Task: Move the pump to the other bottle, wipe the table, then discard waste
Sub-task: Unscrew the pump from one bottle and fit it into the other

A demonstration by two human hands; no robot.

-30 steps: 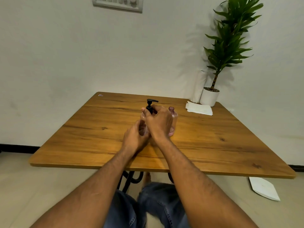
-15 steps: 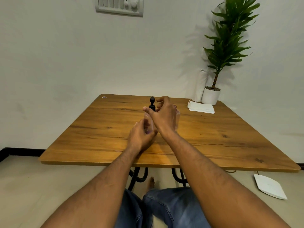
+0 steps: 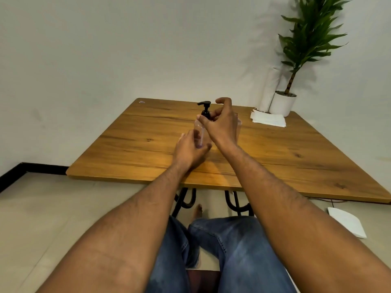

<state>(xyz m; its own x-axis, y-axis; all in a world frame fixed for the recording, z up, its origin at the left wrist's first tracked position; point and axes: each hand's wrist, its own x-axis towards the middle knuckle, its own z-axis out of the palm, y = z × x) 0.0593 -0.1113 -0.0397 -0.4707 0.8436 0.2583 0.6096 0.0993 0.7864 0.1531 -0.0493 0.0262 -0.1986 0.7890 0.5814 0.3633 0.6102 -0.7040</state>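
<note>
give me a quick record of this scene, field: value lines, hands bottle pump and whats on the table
left hand: wrapped around the lower part of the clear bottle
right hand: fingers at the collar of the black pump
pump: on the bottle's neck, nozzle pointing left
second bottle: mostly hidden behind the right hand
table: wooden; white napkins at the far right
far right corner: potted plant and a white roll
floor: white sheet at right
</note>
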